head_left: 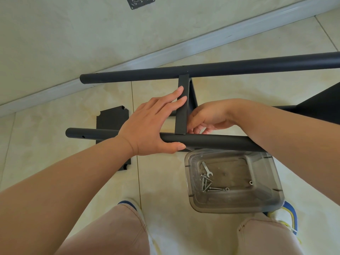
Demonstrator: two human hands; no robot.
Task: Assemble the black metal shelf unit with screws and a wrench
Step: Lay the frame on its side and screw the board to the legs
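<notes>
Two long black tubes lie across the floor, the far tube [239, 68] and the near tube [220, 142]. A black shelf panel [182, 115] stands on edge between them. My left hand [147, 126] presses straight fingers against the panel's edge, with its thumb lying along the near tube. My right hand [207, 116] reaches behind the panel with fingertips bunched where the panel meets the near tube; what they hold is hidden. A small silver wrench [207, 169] and several screws [206, 184] lie in a clear plastic bin [266, 199].
A flat black panel [110, 118] lies on the tiled floor under the near tube's left end. Another black shelf part [320, 105] juts in at the right. The wall's baseboard [165, 52] runs just beyond the far tube. My knees and shoes are at the bottom.
</notes>
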